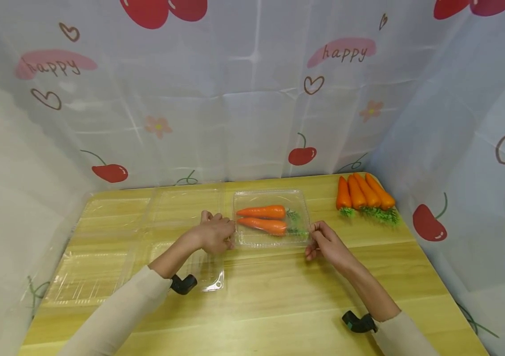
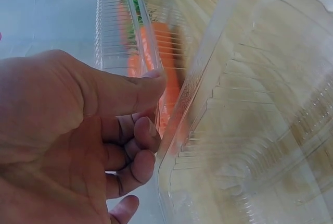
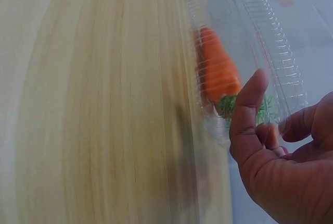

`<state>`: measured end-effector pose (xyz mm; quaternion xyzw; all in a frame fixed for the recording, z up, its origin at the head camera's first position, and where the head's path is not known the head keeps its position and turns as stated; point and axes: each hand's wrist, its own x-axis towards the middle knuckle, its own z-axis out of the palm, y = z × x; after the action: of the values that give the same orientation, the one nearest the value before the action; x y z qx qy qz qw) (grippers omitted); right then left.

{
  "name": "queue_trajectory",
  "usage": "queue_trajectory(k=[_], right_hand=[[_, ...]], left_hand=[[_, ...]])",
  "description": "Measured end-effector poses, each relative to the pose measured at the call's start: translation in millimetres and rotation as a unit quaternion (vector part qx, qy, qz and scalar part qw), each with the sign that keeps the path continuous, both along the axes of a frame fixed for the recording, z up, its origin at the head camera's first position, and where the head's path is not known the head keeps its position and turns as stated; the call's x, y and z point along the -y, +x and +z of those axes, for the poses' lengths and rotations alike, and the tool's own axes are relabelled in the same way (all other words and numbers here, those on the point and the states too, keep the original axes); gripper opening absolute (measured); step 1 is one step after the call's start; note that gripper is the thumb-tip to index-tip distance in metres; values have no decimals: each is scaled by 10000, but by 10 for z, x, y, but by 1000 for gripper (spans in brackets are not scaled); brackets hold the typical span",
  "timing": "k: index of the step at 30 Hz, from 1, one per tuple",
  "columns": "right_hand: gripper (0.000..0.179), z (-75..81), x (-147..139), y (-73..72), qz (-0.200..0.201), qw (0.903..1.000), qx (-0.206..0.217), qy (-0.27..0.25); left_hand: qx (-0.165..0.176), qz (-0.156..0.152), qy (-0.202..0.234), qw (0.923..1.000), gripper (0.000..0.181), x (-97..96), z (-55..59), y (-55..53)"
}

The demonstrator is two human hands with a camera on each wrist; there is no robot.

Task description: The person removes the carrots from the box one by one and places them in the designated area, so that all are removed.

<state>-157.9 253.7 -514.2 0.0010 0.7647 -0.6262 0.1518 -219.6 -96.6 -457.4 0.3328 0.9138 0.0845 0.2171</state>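
A lidded transparent plastic box (image 1: 270,243) stands in the middle of the table with two carrots (image 1: 262,212) lying side by side in it. Their leafy green tops point right. My left hand (image 1: 214,233) pinches the box's left rim, thumb (image 2: 148,86) on the edge and the other fingers curled below. At the opposite end my right hand (image 1: 329,246) grips the near right corner between thumb and fingers, as the right wrist view shows. There the green tops (image 3: 229,104) lie just inside the wall by the fingers.
Several transparent plastic containers (image 1: 94,269) are spread over the left of the wooden table (image 1: 274,306), one right beside my left hand. At the far right lie several loose carrots (image 1: 363,193) in a row. A printed curtain (image 1: 243,113) hangs behind the table.
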Motion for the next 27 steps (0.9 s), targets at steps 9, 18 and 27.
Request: queue_trajectory(k=[9,18,27], right_hand=[[19,21,17,11,22,10000,76,-8],[20,14,15,11,92,9999,117,-34],[19,24,2,11,70,9996,265,-52]], left_hand=[[43,-8,-30,10000,13,-14,23,13],[198,-4,-83,9998,12,-29,104,55],[62,38,16,10000,19,-2,86,102]])
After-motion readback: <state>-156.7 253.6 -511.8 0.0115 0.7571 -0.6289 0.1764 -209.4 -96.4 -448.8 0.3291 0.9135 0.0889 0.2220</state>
